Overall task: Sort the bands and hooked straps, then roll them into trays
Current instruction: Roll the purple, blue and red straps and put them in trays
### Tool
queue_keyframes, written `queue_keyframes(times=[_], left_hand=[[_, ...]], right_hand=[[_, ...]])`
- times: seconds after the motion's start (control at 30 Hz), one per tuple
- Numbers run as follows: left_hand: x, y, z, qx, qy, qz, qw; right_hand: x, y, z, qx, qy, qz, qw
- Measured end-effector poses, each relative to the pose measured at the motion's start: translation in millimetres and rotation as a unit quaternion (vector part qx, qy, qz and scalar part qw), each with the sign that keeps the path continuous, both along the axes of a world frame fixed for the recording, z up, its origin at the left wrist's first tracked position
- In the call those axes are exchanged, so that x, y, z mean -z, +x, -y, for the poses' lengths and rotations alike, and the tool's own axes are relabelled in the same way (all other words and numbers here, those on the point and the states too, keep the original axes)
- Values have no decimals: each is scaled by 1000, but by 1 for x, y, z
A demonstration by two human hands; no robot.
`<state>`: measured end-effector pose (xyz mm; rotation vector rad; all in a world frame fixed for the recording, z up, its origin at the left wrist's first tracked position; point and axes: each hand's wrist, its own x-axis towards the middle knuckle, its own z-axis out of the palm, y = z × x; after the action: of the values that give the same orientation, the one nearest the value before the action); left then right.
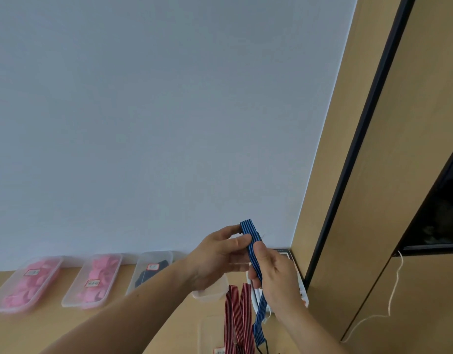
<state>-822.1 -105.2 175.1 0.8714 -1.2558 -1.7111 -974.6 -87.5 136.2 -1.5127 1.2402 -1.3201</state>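
Running off the near frame edge, a red-and-black striped strap (pixel 236 318) lies partly cut off. Just right, the blue strap (pixel 253 249) (black lengthwise stripes) rises above the table (pixel 41 325): right hand (pixel 276 277) grips its middle, left hand (pixel 215 256) pinches its folded top. Far left, blurred trays (pixel 55 261) hold pink pieces.

Back row: 3 side by side on the table (pixel 54 328), against the wall (pixel 169 123): left tray (pixel 26 284); middle tray (pixel 92 281); right tray (pixel 153 270)
Held strap (pixel 251 241): between left hand (pixel 217 256) and right hand (pixel 274 274); tail below the right hand
Loose straps (pixel 236 318): just left of that tail; over the near tray (pixel 210 333)
Cabinet (pixel 373 226): far right
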Motion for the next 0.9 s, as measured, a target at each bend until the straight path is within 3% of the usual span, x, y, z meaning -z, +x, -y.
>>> queue_keyframes(times=[0.17,0.37,0.5,0.7,0.8,0.9], left_hand=[[2,5,10,-51,-41,21,998],[3,16,24,-135,-218,222,941],[18,16,22,-157,-416,361,820],[29,23,22,-190,-636,413,623],[30,26,28,-204,-681,414,568],[32,25,34,-202,-697,423,542]], right_hand=[[0,2,1,-3,30,11,999],[-3,5,-1,-8,52,33,998],[-12,7,-1,-26,89,89,992],[-19,7,-2,-53,129,113,984],[-22,8,0,-53,128,115,984],[-22,7,3,-49,130,119,983]])
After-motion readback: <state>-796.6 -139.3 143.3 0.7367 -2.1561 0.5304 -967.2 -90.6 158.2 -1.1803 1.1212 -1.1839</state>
